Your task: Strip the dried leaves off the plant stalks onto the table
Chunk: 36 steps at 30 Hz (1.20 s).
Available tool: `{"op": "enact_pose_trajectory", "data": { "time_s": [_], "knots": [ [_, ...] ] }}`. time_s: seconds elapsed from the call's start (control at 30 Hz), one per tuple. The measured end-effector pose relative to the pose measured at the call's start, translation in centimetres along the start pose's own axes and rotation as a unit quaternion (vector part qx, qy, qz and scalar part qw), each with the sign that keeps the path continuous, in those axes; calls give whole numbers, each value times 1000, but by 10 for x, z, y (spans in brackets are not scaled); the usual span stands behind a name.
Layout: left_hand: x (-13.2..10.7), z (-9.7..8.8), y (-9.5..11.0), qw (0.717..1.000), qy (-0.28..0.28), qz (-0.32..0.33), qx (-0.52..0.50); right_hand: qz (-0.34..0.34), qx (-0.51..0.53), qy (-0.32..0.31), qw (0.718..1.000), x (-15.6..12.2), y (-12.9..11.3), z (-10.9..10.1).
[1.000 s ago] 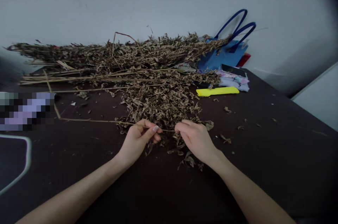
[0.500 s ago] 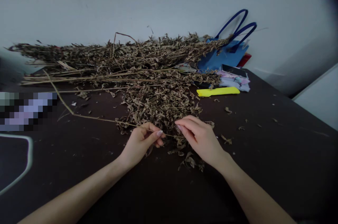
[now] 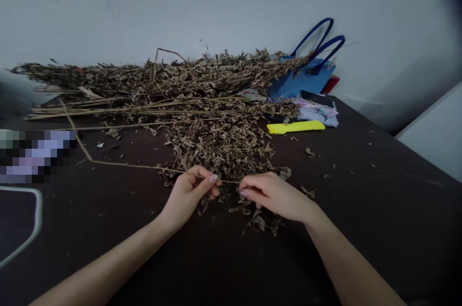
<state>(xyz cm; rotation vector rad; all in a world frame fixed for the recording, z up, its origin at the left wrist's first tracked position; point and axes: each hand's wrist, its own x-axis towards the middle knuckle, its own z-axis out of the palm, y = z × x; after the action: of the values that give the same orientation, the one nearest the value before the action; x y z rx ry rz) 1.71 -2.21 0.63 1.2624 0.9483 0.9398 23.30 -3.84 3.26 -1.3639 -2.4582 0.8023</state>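
Note:
My left hand (image 3: 193, 193) is closed in a pinch on a thin, dried plant stem (image 3: 124, 165). The stem runs out leftward, bends sharply, then rises toward the back. Its short bare stretch on the other side reaches the fingers of my right hand (image 3: 272, 195), which are pinched together around that end. Any leaf within the right fingers is hidden. Just behind and below both hands lies a heap of crumpled dry leaves (image 3: 220, 145), with a few leaves nearer me.
Bundles of dried leafy stalks (image 3: 144, 75) lie along the wall. At the right stand a blue bag (image 3: 303, 77), a phone (image 3: 317, 99) on patterned cloth, and a yellow strip-like object (image 3: 296, 127). Leaf bits dot the dark table (image 3: 378, 190). A pale curved edge (image 3: 38, 210) shows at left.
My right hand has lowered slightly and now pinches the stem's end, level with my left hand. The left hand has shifted a little left with the stem. The view has moved slightly.

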Motion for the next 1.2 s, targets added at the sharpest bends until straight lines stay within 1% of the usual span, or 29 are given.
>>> {"op": "enact_pose_trajectory", "data": {
  "time_s": [0.07,0.2,0.3,0.37,0.4,0.47,0.5,0.53,0.57,0.6,0.63,0.7,0.73,0.8,0.87,0.93,1.0,1.07,1.1,1.17,1.2],
  "knots": [
    [-1,1,0,1000,-12,-5,-8,1,0,3,1000,1,4,0],
    [-2,2,0,999,-30,-13,-7,-5,-9,44,999,4,9,-1],
    [-2,2,0,999,-37,-14,-8,-6,-4,58,998,1,8,-10],
    [-2,2,0,999,-39,-16,-13,18,14,58,998,-5,8,-17],
    [-2,2,0,999,-38,-16,-18,37,37,33,998,-8,8,-20],
    [-2,2,0,999,-36,-16,-23,72,102,-68,990,-13,10,-23],
    [-2,2,0,999,-34,-16,-23,81,128,-124,981,-14,11,-22],
    [-2,2,0,999,-32,-17,-22,81,139,-164,973,-14,12,-20],
    [-2,2,0,999,-31,-18,-20,72,129,-181,972,-13,12,-18],
    [-2,3,1,999,-31,-19,-19,57,101,-175,978,-11,13,-16],
    [-2,3,1,999,-31,-18,-20,38,64,-149,986,-9,13,-14],
    [-3,4,2,999,-32,-17,-23,10,-1,-78,997,-5,15,-14],
    [-3,4,2,999,-33,-16,-25,8,-16,-46,999,-4,16,-16],
    [-3,5,3,999,-33,-18,-29,31,-12,-7,999,-6,21,-20],
    [-3,5,3,999,-34,-20,-33,71,-9,1,997,-11,28,-25],
    [-3,5,3,999,-36,-23,-33,114,-47,-5,992,-15,37,-28],
    [-3,5,3,998,-40,-27,-27,139,-112,0,984,-17,44,-28],
    [-3,5,2,998,-45,-32,-26,143,-162,36,976,-15,45,-27],
    [-3,5,3,998,-47,-31,-27,141,-169,67,973,-12,43,-26],
    [-3,6,4,998,-47,-31,-29,128,-142,125,974,-7,32,-23],
    [-3,6,4,998,-45,-31,-28,111,-112,141,977,-5,24,-21]
  ]
}}
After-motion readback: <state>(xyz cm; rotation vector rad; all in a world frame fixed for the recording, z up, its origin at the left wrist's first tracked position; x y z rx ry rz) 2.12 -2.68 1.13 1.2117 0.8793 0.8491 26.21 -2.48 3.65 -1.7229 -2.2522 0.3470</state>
